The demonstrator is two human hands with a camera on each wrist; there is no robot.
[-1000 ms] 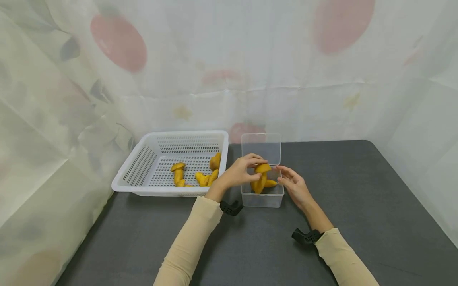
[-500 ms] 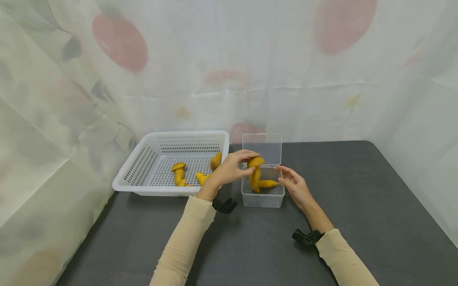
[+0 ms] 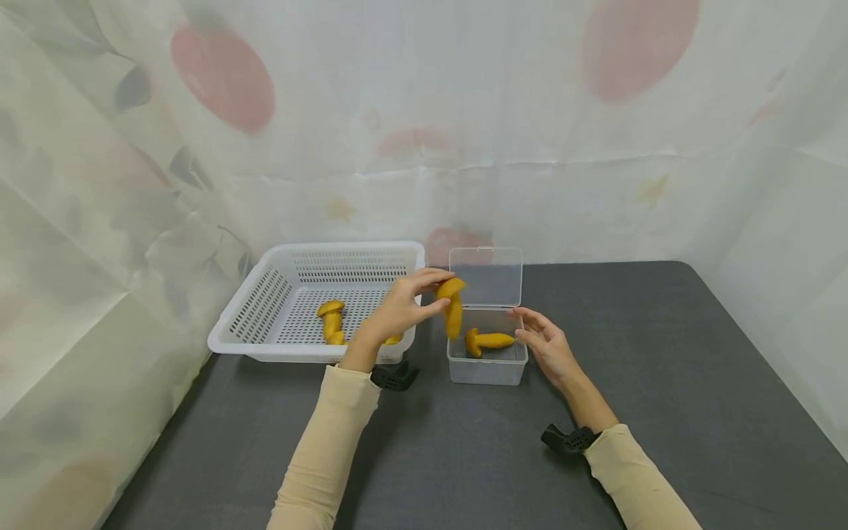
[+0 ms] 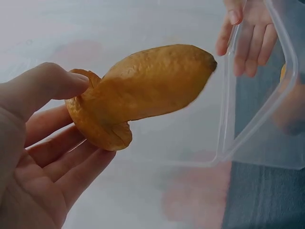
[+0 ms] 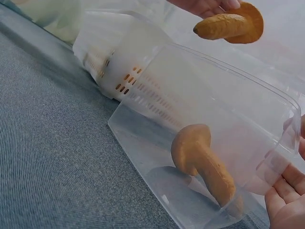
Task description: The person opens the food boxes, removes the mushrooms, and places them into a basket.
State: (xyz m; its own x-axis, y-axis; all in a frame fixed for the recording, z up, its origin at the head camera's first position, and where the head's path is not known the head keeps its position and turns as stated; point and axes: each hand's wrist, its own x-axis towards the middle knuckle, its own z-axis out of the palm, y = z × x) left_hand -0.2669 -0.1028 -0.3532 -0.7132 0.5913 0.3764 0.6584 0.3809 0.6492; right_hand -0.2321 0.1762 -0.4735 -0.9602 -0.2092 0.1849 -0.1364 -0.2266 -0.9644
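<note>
My left hand (image 3: pixel 400 305) pinches a yellow mushroom (image 3: pixel 453 313) by its cap, thumb on one side and fingers on the other. The mushroom hangs stem down above the left rim of a clear plastic box (image 3: pixel 486 374); the left wrist view shows its thick stem (image 4: pixel 157 83) pointing at the box. Inside the box another yellow mushroom (image 3: pixel 492 340) lies on its side. At the box's right wall, my right hand (image 3: pixel 550 350) touches the plastic with fairly straight fingers, partly seen through it in the right wrist view. The box's lid (image 3: pixel 486 272) stands raised at the back.
A white perforated basket (image 3: pixel 225 342) stands left of the box, with several yellow mushrooms inside; one mushroom (image 3: pixel 330 320) shows plainly and others are partly behind my left hand. The dark table (image 3: pixel 662 353) extends right. A printed curtain (image 3: pixel 530 147) hangs behind.
My left hand has carried its mushroom left and upward, from within the box to above its left rim, uncovering the mushroom lying inside. My right hand and the box have stayed in place.
</note>
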